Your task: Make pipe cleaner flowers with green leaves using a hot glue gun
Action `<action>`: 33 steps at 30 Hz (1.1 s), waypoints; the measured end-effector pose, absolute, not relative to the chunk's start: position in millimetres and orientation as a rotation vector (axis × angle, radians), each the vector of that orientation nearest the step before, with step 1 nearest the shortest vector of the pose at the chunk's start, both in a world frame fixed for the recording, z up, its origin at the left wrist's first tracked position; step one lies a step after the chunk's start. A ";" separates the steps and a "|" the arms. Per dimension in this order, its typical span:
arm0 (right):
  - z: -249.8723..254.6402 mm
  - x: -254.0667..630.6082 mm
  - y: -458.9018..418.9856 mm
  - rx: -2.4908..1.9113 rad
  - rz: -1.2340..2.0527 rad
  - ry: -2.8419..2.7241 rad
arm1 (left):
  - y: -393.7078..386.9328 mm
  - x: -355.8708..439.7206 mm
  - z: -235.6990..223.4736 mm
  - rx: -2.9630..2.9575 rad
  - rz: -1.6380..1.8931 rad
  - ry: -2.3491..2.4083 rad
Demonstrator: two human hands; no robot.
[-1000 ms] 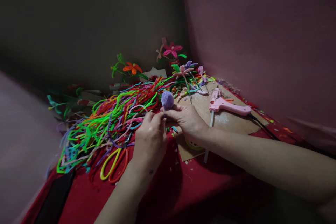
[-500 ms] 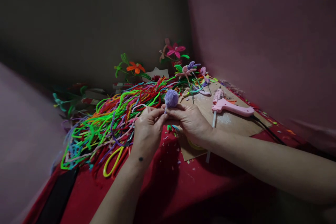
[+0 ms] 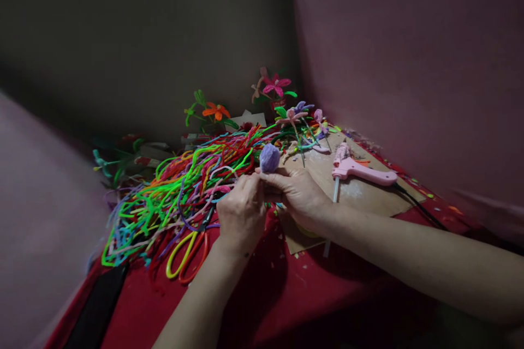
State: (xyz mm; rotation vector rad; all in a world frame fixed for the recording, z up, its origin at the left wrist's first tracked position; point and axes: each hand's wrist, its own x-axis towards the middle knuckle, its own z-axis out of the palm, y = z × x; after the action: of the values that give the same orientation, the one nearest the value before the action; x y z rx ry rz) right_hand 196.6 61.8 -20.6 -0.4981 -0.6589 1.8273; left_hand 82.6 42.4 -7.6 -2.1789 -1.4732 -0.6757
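Note:
A fuzzy purple pipe-cleaner flower bud [image 3: 269,158] stands upright above my joined fingers in the middle of the view. My right hand [image 3: 301,194] pinches it at its base between thumb and fingers. Just below, my left hand [image 3: 243,204] is closed with its back turned to me, at the lower end of the bud; the stem there is hidden by the fingers. Both hands touch each other over the red cloth [image 3: 262,289].
Left lies a heap of coloured pipe cleaners [image 3: 164,196], with scissors [image 3: 189,253] at its near edge. A pink glue gun [image 3: 364,170] rests on a brown board [image 3: 385,199] at right. Finished pipe-cleaner flowers [image 3: 276,85] stand behind. A black strip [image 3: 96,305] lies front left.
My left hand has rolled over, its back now facing up more and its fingers more hidden. The bud has turned slightly in the fingers, and the whole view has shifted a little.

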 end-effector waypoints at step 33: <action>-2.6 211.3 70.5 -0.468 1.422 -1.437 | 26.2 44.5 11.4 -2.840 -1.507 -2.417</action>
State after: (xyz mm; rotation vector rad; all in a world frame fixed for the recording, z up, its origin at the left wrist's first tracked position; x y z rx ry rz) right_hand 211.3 70.5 -2.6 -0.4679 -1.4372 1.4217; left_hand 44.5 26.2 11.4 -2.8405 -2.4171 -1.5067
